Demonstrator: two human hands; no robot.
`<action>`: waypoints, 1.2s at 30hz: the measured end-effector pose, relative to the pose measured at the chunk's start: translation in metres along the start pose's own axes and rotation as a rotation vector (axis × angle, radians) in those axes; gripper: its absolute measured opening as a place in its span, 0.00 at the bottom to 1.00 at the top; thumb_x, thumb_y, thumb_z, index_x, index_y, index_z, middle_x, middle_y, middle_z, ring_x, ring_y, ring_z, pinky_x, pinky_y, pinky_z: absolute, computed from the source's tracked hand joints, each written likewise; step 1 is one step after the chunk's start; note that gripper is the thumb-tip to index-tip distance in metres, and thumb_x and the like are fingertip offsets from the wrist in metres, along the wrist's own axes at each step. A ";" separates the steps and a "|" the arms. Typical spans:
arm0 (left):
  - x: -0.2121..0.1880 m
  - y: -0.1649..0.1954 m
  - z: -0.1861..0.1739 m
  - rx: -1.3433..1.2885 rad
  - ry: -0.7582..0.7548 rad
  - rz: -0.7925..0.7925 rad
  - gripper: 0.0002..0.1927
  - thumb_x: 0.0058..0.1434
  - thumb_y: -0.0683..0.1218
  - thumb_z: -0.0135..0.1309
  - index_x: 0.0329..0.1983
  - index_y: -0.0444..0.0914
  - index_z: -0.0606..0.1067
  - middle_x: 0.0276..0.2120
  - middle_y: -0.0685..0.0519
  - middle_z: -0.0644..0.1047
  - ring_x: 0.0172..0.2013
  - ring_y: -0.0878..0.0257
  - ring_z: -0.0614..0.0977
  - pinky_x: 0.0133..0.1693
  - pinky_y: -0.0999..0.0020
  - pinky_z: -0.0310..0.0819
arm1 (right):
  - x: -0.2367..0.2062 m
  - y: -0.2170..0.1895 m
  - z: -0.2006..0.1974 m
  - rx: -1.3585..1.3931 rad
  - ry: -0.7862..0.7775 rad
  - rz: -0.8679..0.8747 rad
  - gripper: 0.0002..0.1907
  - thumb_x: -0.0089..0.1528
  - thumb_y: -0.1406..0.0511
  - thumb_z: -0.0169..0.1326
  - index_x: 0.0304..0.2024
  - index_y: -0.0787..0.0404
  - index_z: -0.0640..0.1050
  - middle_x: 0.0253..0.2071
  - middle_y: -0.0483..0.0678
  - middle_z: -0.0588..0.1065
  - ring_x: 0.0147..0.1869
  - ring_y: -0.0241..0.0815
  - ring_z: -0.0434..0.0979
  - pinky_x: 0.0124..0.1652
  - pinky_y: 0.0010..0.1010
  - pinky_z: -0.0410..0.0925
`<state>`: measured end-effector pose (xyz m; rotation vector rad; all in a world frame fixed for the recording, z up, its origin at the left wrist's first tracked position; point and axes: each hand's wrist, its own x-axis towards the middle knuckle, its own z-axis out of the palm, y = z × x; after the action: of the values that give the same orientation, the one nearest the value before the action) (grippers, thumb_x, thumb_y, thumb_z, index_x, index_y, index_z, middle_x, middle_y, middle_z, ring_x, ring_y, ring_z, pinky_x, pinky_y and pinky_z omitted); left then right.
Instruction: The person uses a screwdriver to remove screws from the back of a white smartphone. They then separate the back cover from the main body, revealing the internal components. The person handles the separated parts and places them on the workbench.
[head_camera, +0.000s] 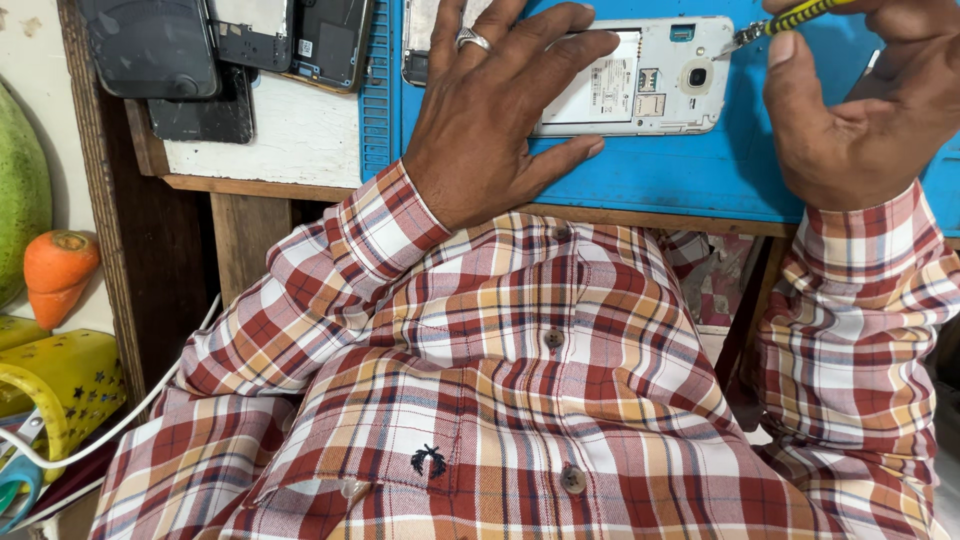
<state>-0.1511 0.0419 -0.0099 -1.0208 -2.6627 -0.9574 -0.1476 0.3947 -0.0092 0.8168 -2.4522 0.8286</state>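
A white phone (650, 80) with its back cover off lies on a blue work mat (690, 170). My left hand (495, 110), a ring on one finger, rests flat on the phone's left part and holds it down. My right hand (865, 100) grips a yellow-and-black screwdriver (790, 20) whose metal tip touches the phone's upper right corner. My plaid shirt fills the lower half of the view.
Several dark phones and phone parts (220, 50) lie on a white board at the upper left. A wooden bench edge (640, 215) runs under the mat. At the far left are an orange carrot-shaped item (58, 275), a yellow container (60, 385) and a white cable (120, 420).
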 end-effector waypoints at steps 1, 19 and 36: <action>-0.001 -0.001 -0.001 -0.006 -0.003 -0.004 0.34 0.69 0.59 0.66 0.75 0.48 0.68 0.70 0.51 0.68 0.74 0.48 0.60 0.75 0.37 0.32 | 0.000 0.000 0.001 0.005 0.009 -0.014 0.24 0.69 0.75 0.62 0.60 0.67 0.63 0.56 0.55 0.65 0.54 0.51 0.70 0.53 0.39 0.66; 0.013 0.005 0.021 0.011 0.008 0.001 0.34 0.70 0.59 0.65 0.75 0.48 0.67 0.71 0.51 0.67 0.74 0.48 0.59 0.75 0.37 0.32 | -0.006 0.027 -0.007 -0.008 -0.031 -0.019 0.31 0.68 0.76 0.67 0.65 0.63 0.62 0.58 0.55 0.66 0.59 0.51 0.73 0.55 0.43 0.69; 0.013 0.041 0.051 0.002 0.007 -0.005 0.33 0.69 0.59 0.65 0.73 0.48 0.67 0.71 0.51 0.67 0.74 0.48 0.61 0.75 0.37 0.34 | -0.047 0.023 -0.030 0.151 -0.031 0.193 0.11 0.73 0.73 0.60 0.52 0.69 0.71 0.48 0.55 0.72 0.51 0.46 0.74 0.52 0.33 0.67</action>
<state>-0.1300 0.1032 -0.0249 -1.0094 -2.6617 -0.9577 -0.1215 0.4477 -0.0219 0.6552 -2.5489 1.0891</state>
